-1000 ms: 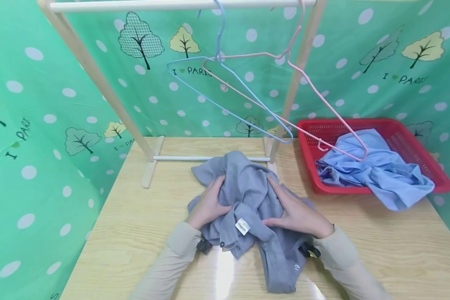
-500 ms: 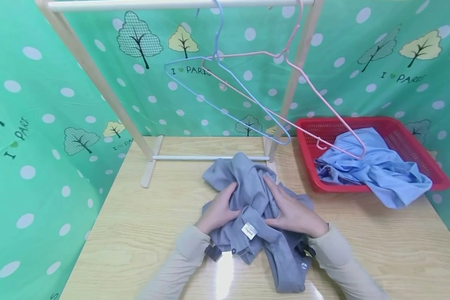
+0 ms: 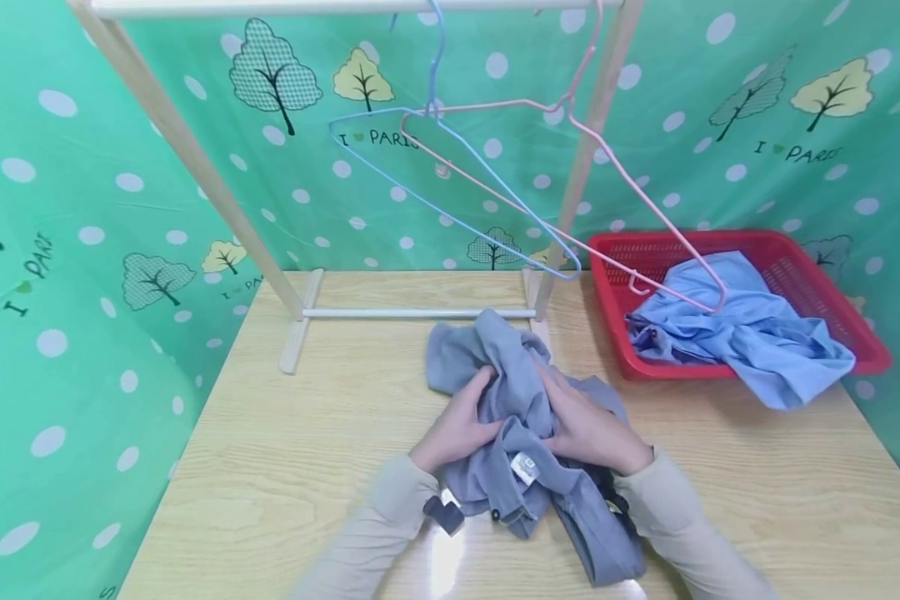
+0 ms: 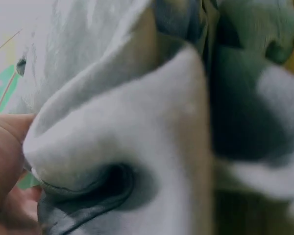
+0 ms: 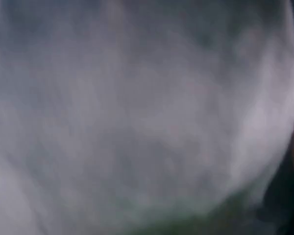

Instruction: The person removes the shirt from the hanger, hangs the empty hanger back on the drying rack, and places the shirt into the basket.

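Note:
A crumpled grey-blue shirt (image 3: 521, 375) lies bunched on the table, its collar with a white label (image 3: 525, 468) facing the near side. My left hand (image 3: 461, 425) grips the bunch from the left, thumb toward the collar. From the other side, my right hand (image 3: 585, 425) holds it with the fingers partly sunk in the folds. One strip of the garment trails toward the front edge, below my right wrist. Close up in the left wrist view, the thumb (image 4: 5, 156) presses against a grey fold (image 4: 122, 117). Blurred grey cloth (image 5: 137, 107) fills most of the right wrist view.
Behind the shirt stands a wooden rack (image 3: 221, 192) with a white top rod. From it hang a blue hanger (image 3: 390, 179) and a pink hanger (image 3: 645, 200). At the back right, a red basket (image 3: 607, 308) holds a light blue garment (image 3: 750, 325) that spills over its front rim.
Both hands have drawn the bunched shirt closer together, the left hand moving right. The shirt's left side has shifted right, and its collar and label have moved right too.

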Tool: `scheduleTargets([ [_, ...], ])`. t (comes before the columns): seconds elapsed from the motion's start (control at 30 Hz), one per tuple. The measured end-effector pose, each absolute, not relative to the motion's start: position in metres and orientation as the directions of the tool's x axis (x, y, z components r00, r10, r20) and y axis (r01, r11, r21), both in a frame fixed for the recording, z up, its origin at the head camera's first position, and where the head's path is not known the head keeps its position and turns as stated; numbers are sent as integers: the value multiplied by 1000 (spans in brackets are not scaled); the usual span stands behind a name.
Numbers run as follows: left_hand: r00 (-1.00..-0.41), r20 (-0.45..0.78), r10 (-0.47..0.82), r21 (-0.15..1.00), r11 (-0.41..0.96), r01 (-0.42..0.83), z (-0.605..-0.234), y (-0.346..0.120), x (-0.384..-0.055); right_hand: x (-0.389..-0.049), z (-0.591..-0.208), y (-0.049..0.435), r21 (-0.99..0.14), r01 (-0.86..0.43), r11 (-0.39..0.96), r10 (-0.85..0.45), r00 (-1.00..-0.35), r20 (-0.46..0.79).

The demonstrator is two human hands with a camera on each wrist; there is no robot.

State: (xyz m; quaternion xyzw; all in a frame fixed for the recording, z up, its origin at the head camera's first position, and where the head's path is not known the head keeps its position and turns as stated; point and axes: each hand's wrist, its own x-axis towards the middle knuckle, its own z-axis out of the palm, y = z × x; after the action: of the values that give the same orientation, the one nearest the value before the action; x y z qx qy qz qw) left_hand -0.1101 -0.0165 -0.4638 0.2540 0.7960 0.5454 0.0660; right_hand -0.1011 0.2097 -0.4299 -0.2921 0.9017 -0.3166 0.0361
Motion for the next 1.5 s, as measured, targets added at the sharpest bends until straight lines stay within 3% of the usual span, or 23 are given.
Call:
scheduleTargets([
  [0.17,-860,178,478,914,244,325,-462,-12,-108,-100,-433,213,-596,-539,595,-538,-818,203],
  [0.4,-850,202,487,926,188,328,-459,-12,-104,-98,-431,218,-546,-579,605,-549,-800,240],
  [0.57,-833,233,501,925,150,349,-453,-13,-102,-97,-424,226,-574,-576,582,-542,-801,254],
  [0.87,-814,235,531,918,155,366,-444,-7,-101,-95,-417,242,-575,-597,559,-545,-788,288],
  [1.17,-780,227,583,873,233,428,-437,8,-97,-84,-412,271,-594,-555,583,-487,-823,292],
  [1.5,-729,229,645,886,172,431,-430,30,-102,-69,-397,309,-531,-578,620,-425,-816,392],
])
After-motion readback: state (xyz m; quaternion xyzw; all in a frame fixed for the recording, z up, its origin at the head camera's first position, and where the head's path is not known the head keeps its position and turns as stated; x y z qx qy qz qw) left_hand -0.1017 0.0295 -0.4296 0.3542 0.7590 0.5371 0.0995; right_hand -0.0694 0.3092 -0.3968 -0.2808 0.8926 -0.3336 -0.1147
